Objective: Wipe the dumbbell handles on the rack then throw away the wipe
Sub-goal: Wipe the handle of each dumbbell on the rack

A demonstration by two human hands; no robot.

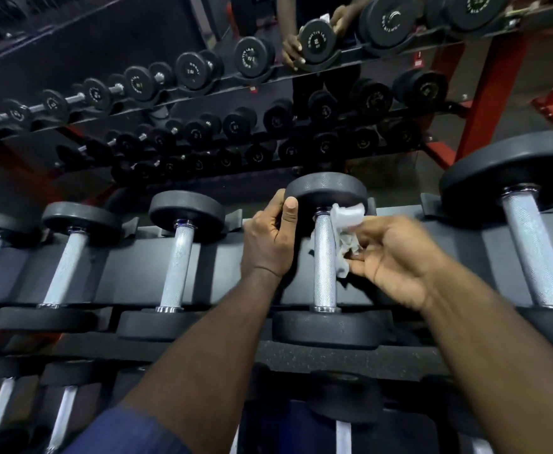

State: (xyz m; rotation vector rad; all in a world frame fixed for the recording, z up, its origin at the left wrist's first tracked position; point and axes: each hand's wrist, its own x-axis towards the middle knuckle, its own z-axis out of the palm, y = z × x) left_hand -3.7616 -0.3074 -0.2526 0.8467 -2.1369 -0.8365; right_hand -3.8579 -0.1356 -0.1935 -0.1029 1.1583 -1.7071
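Observation:
A dumbbell with a knurled chrome handle (324, 260) and black round heads lies across the top shelf of the rack (232, 276), straight ahead. My left hand (270, 237) grips the left edge of its far head (326, 190), thumb up on the rim. A crumpled white wipe (345, 231) is draped against the right side of the handle near the far head. My right hand (396, 257) pinches the wipe's lower part between thumb and fingers, just to the right of the handle.
Other dumbbells lie side by side on the same shelf: smaller ones to the left (178, 257), a bigger one to the right (534, 253). A lower shelf (344, 434) holds more. A mirror behind the rack (170, 44) reflects rack, hands and red frame (484, 103).

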